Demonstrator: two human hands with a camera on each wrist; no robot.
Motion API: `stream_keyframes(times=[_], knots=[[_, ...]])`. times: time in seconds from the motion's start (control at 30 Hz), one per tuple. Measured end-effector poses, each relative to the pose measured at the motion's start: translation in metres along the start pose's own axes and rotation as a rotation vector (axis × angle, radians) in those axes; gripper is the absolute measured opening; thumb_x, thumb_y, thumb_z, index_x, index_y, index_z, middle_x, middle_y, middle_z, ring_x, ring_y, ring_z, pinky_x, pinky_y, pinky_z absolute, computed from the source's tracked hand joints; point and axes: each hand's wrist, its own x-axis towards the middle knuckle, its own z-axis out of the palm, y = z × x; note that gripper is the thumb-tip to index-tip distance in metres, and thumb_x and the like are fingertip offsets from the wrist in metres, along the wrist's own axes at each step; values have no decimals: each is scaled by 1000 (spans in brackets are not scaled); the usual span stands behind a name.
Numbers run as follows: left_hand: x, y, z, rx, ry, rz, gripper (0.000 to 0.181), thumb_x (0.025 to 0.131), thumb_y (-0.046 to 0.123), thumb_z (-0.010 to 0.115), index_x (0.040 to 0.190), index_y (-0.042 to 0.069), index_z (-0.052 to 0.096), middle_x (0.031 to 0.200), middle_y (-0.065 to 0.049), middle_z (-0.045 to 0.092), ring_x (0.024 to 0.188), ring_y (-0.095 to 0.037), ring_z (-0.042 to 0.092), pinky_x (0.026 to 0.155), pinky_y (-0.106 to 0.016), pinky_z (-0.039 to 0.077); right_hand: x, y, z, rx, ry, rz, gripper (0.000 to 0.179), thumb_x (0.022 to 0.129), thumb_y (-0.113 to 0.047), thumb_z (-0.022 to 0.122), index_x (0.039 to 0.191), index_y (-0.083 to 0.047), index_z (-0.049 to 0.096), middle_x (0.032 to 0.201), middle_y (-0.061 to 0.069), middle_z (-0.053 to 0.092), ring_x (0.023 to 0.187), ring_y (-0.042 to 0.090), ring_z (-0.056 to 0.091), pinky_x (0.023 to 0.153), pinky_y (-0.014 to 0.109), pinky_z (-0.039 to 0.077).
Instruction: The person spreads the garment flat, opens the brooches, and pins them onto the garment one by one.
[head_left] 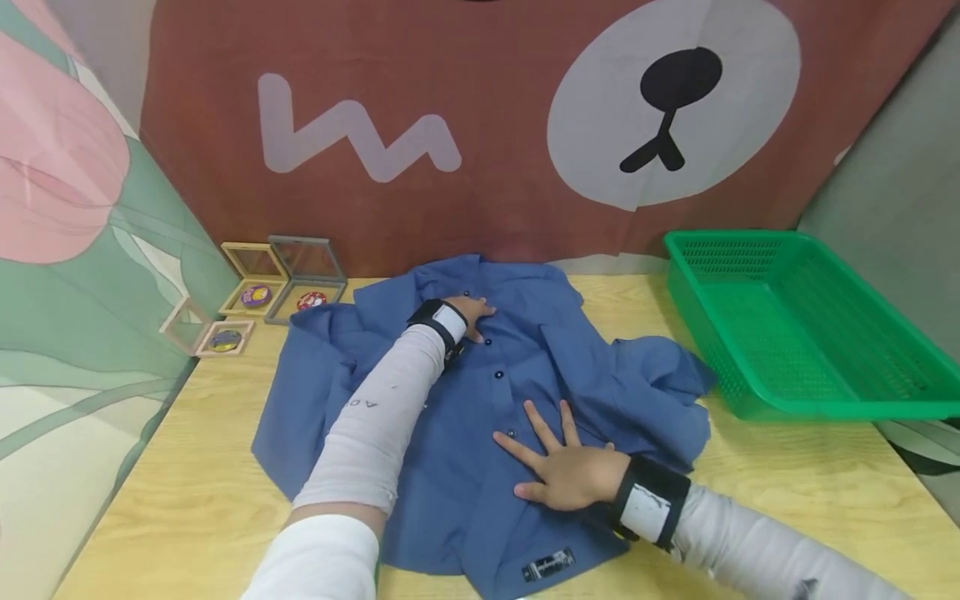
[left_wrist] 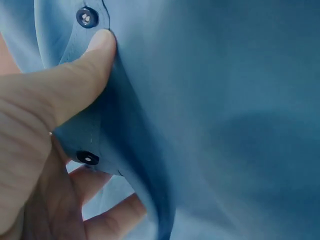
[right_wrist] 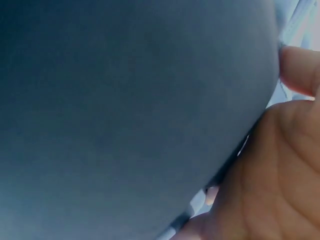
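Head cam: blue shirt (head_left: pixel 465 408) lay spread on the worktop (head_left: pixel 187 433), approx. centre, front side up, btwn the person's arms, w/ both hands resting on it. L hand (head_left: pixel 471 313) was at the upper placket nr the collar, thumb & fingers apart; R hand (head_left: pixel 573 467) lay lower down, just to the right of the placket, fingers straight & splayed wide. The two hands were well apart, R nearer the person. A label (head_left: pixel 548 565) showed nr the bottom hem. Green basket (head_left: pixel 765 404) stood at far R, beside the shirt's bunched sleeve; three small cases w/ raised lids, incl. a grey one (head_left: pixel 306 279), sat at back L. L wrist cam: close-up the head cam didn't give, i.e. thumb (left_wrist: pixel 82 75) lying on the cloth just below one dark button (left_wrist: pixel 87 17), a second (left_wrist: pixel 88 157) further down btwn thumb & fingers; a fold hid the fingertips. R wrist cam: mostly a blurry stretch of blue-grey cloth, w/ the R palm (right_wrist: pixel 272 175) along its edge at lower R, a view of the palm the head cam lacked; most fingers hidden, so their spread showed only from above.
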Motion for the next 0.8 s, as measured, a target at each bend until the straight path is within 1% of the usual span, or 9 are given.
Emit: stream_keyframes(times=[0.13,0.23,0.3,0.33,0.43,0.63,0.67,0.73,0.8], knots=[[52,-30,28,40,89,13,78,89,48,70,156,31,33,164,-7,27,149,-32,31,119,-47,31,0,5,-2,2,5,-9,65,97,-63,43,152,-59,9,167,0,-21,148,50,-22,85,92,21],[98,-54,53,74,111,-1,82,88,56,68,157,33,29,165,-8,24,149,-34,32,118,-47,33,1,7,-1,2,4,-23,64,97,-63,43,152,-60,9,167,0,-20,148,49,-21,86,92,20],[111,-62,61,75,101,-18,84,87,58,67,157,34,27,166,-7,20,150,-33,29,120,-47,30,1,9,-1,-5,6,-31,64,97,-63,43,151,-60,9,167,-1,-20,149,49,-20,87,92,20],[114,-65,63,76,84,-29,85,87,59,66,157,36,24,167,-6,17,152,-32,26,122,-47,27,1,11,-1,-10,9,-34,64,97,-63,43,151,-60,9,167,-1,-20,149,49,-19,88,91,20],[121,-67,68,100,104,-48,80,89,55,67,156,30,32,164,-9,27,150,-32,31,119,-49,31,0,18,-2,-24,11,-43,65,97,-63,43,152,-58,11,167,-1,-19,150,49,-17,87,92,19],[133,-72,72,145,109,-80,68,93,52,62,153,27,41,159,-8,38,148,-29,36,119,-50,31,-2,32,-9,-45,2,-74,66,96,-65,43,153,-56,11,167,0,-18,150,49,-16,85,93,16],[123,-68,67,151,97,-90,66,94,49,62,152,25,42,159,-8,39,147,-29,36,119,-49,31,-2,35,-11,-49,-1,-77,67,96,-65,43,153,-56,11,168,0,-18,150,48,-16,85,93,15],[121,-70,67,158,132,-84,64,92,50,65,148,22,49,154,-8,47,142,-29,43,115,-49,36,-2,40,-13,-51,-10,-77,66,96,-64,44,153,-56,11,168,-1,-18,150,47,-17,85,94,13],[113,-71,63,149,119,-93,67,91,53,65,148,23,49,153,-6,48,142,-28,44,115,-47,37,-2,46,-15,-48,-22,-68,66,96,-62,46,153,-57,12,167,-1,-18,151,46,-17,86,93,15]])
